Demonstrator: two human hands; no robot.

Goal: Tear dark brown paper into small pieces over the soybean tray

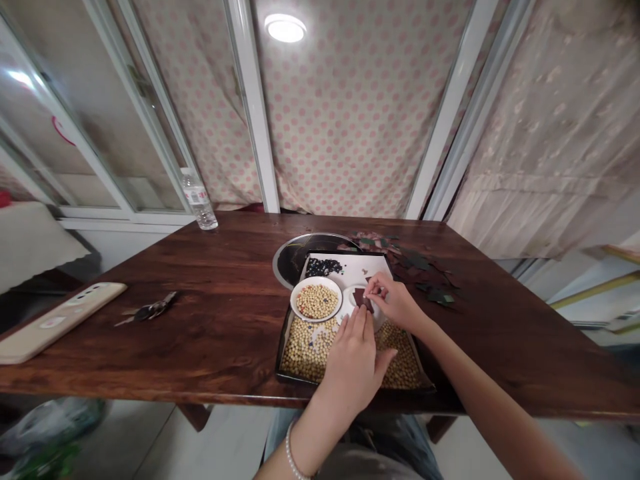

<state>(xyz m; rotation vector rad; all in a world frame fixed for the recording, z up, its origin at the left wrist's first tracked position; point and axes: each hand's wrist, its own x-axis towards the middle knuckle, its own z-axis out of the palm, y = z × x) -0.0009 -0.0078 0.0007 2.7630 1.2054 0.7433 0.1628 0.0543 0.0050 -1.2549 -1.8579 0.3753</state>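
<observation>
A dark tray (pixel 284 333) on the wooden table (pixel 210 320) holds a heap of pale soybeans (pixel 305 350) in front and a small pile of black beans (pixel 324 267) at the back on white paper. A white bowl (pixel 317 300) of soybeans stands on the tray. My left hand (pixel 353 363) lies over the soybeans, fingers stretched flat toward a second white dish (pixel 350 300). My right hand (pixel 395 301) hovers over that dish with fingers pinched together; what they hold is too small to name. Dark red pieces (pixel 363 299) lie in the dish.
A round metal plate (pixel 293 257) sits behind the tray. Dark paper scraps (pixel 425 273) are scattered at the right. A water bottle (pixel 199 200) stands at the far left edge, keys (pixel 150 310) and a beige remote (pixel 55 320) lie left.
</observation>
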